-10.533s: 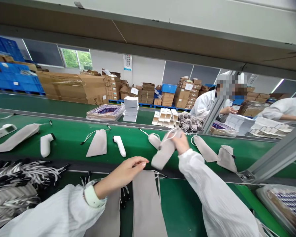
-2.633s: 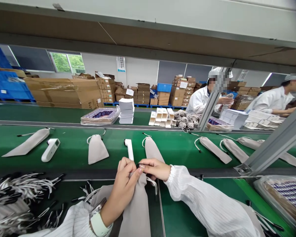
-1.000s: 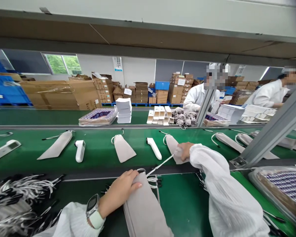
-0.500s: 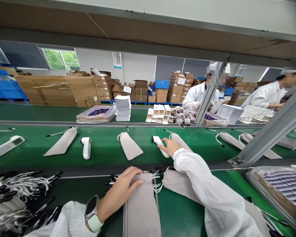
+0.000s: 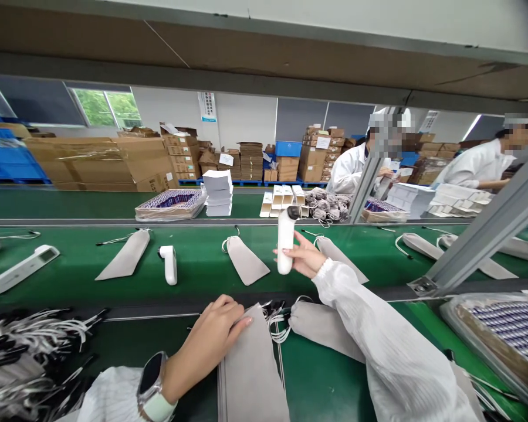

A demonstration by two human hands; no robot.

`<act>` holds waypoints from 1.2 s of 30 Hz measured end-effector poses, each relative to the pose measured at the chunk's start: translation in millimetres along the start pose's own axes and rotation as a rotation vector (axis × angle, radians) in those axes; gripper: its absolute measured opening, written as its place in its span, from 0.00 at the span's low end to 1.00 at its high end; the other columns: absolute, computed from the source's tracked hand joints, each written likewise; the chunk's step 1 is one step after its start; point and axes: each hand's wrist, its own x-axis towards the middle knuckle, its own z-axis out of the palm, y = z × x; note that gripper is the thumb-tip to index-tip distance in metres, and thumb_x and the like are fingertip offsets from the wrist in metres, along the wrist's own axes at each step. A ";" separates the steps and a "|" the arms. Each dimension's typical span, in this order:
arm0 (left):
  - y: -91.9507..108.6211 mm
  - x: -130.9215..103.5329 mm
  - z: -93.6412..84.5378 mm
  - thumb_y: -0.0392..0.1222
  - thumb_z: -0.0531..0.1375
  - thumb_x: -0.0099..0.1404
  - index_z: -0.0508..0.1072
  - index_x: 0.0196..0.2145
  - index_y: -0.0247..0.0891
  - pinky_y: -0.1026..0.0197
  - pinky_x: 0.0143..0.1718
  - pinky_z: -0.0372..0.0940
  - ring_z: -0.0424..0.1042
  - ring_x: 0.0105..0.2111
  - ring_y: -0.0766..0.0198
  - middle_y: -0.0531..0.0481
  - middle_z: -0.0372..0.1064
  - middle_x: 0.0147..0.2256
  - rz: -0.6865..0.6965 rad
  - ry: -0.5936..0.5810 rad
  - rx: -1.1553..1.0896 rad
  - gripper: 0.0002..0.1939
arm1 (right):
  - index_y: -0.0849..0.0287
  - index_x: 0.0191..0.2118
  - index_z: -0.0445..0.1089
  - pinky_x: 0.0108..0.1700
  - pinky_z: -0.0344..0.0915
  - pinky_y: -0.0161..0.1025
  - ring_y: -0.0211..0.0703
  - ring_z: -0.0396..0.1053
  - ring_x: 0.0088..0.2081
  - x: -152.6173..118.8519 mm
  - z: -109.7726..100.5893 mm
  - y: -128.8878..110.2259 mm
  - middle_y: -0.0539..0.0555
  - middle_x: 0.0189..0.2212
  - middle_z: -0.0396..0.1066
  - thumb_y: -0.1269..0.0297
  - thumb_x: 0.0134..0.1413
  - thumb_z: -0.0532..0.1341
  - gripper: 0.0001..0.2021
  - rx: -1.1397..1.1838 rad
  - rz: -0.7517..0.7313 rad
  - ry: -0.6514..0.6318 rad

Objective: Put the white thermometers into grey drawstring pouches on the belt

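Observation:
My right hand [image 5: 305, 256] holds a white infrared thermometer [image 5: 286, 243] upright above the green belt, fingers closed round its handle and the black-tipped head at the top. My left hand [image 5: 220, 325] is on the upper end of a stack of grey drawstring pouches [image 5: 255, 375]. Its thumb and fingers pinch the top pouch's edge, which is slightly raised; the fingertips are partly hidden. Another grey pouch [image 5: 325, 328] lies under my right forearm. On the belt are another thermometer [image 5: 170, 266], a larger-looking one with a display [image 5: 22, 272], and several spaced-out pouches [image 5: 249, 261].
A heap of pouches with white cords [image 5: 22, 351] lies at the near left. On the right, a plastic-wrapped tray [image 5: 501, 334] sits beside a slanted metal post [image 5: 479, 228]. A shelf [image 5: 264, 70] spans overhead. Two co-workers in white [image 5: 349, 167] sit across the belt.
My right hand has picked up the thermometer from the belt and turned it upright. The belt's items have shifted right. My left hand has slightly raised the top pouch's edge.

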 end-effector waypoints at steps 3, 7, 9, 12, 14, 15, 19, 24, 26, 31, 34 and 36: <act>5.9 -1.9 -4.0 0.47 0.47 0.63 0.60 0.23 0.39 0.65 0.28 0.56 0.59 0.33 0.64 0.54 0.61 0.25 0.019 -0.022 0.005 0.14 | 0.44 0.54 0.40 0.43 0.63 0.50 0.44 0.69 0.38 -17.1 31.0 -16.6 0.45 0.28 0.63 0.70 0.39 0.64 0.39 0.260 -0.043 -0.092; 10.3 -6.5 -4.3 0.48 0.49 0.62 0.59 0.23 0.39 0.65 0.28 0.56 0.58 0.34 0.63 0.54 0.61 0.24 0.072 -0.013 -0.016 0.14 | 0.39 0.54 0.38 0.42 0.64 0.51 0.44 0.70 0.36 -32.0 57.3 -19.3 0.45 0.31 0.64 0.69 0.40 0.64 0.40 0.271 -0.036 -0.134; 11.0 -7.7 -3.6 0.48 0.49 0.62 0.59 0.23 0.39 0.65 0.30 0.56 0.57 0.36 0.62 0.54 0.61 0.24 0.079 0.012 -0.048 0.14 | 0.40 0.53 0.38 0.40 0.65 0.51 0.44 0.71 0.34 -33.8 62.0 -13.4 0.46 0.32 0.65 0.68 0.40 0.64 0.40 0.240 -0.017 -0.174; 11.6 -7.7 -2.7 0.48 0.51 0.61 0.59 0.22 0.39 0.66 0.29 0.57 0.58 0.36 0.62 0.53 0.60 0.24 0.041 0.057 -0.091 0.14 | 0.40 0.53 0.37 0.37 0.66 0.50 0.44 0.71 0.33 -33.1 64.6 -3.2 0.46 0.30 0.65 0.66 0.41 0.64 0.39 0.201 -0.006 -0.229; 12.8 -7.7 -2.4 0.49 0.52 0.60 0.59 0.22 0.39 0.66 0.27 0.57 0.59 0.34 0.63 0.53 0.59 0.25 0.003 0.090 -0.119 0.14 | 0.40 0.53 0.36 0.36 0.67 0.49 0.44 0.71 0.32 -32.3 66.2 1.4 0.45 0.29 0.65 0.66 0.41 0.64 0.40 0.196 -0.005 -0.251; 13.7 -8.0 -2.4 0.49 0.52 0.59 0.58 0.22 0.39 0.66 0.27 0.57 0.59 0.33 0.63 0.53 0.59 0.26 -0.007 0.106 -0.130 0.14 | 0.39 0.52 0.37 0.36 0.67 0.48 0.43 0.71 0.32 -32.0 67.2 3.0 0.45 0.29 0.65 0.66 0.40 0.64 0.40 0.204 -0.008 -0.252; 18.4 -11.1 -4.5 0.48 0.52 0.60 0.57 0.23 0.39 0.65 0.29 0.58 0.58 0.30 0.65 0.53 0.55 0.27 -0.014 0.188 -0.176 0.13 | 0.45 0.46 0.46 0.36 0.67 0.46 0.40 0.70 0.33 -31.3 70.6 8.1 0.45 0.30 0.64 0.61 0.42 0.63 0.29 0.244 0.009 -0.245; 19.5 -13.8 -11.4 0.46 0.53 0.59 0.57 0.22 0.39 0.66 0.27 0.58 0.57 0.29 0.66 0.52 0.49 0.30 -0.132 0.381 -0.224 0.12 | 0.60 0.29 0.59 0.21 0.61 0.25 0.25 0.59 0.18 -31.3 73.4 24.0 0.42 0.19 0.57 0.52 0.41 0.61 0.17 -0.037 0.129 -0.434; 18.0 -12.0 -15.5 0.46 0.54 0.58 0.57 0.21 0.38 0.65 0.29 0.58 0.57 0.30 0.66 0.53 0.48 0.30 -0.155 0.406 -0.239 0.13 | 0.62 0.26 0.60 0.17 0.59 0.26 0.26 0.57 0.16 -32.0 73.9 29.3 0.43 0.18 0.56 0.46 0.44 0.55 0.20 -0.146 0.204 -0.517; 11.7 -3.8 -25.4 0.48 0.51 0.59 0.60 0.19 0.38 0.63 0.33 0.59 0.58 0.32 0.65 0.53 0.49 0.29 -0.195 0.359 -0.358 0.15 | 0.63 0.27 0.63 0.10 0.52 0.27 0.27 0.54 0.11 -36.0 72.3 30.8 0.45 0.14 0.58 0.41 0.44 0.51 0.25 -0.317 0.301 -0.506; 10.8 -1.1 -25.7 0.48 0.51 0.60 0.60 0.19 0.38 0.63 0.34 0.59 0.59 0.32 0.65 0.53 0.49 0.29 -0.206 0.331 -0.412 0.16 | 0.63 0.25 0.62 0.09 0.49 0.26 0.26 0.50 0.09 -40.1 75.6 32.9 0.43 0.11 0.54 0.41 0.43 0.52 0.24 -0.289 0.320 -0.503; 11.6 -0.6 -24.0 0.48 0.50 0.59 0.59 0.18 0.37 0.63 0.35 0.59 0.59 0.32 0.65 0.53 0.49 0.29 -0.195 0.307 -0.428 0.16 | 0.62 0.23 0.61 0.10 0.47 0.25 0.25 0.48 0.10 -43.8 81.8 35.7 0.42 0.11 0.51 0.43 0.42 0.55 0.22 -0.259 0.354 -0.510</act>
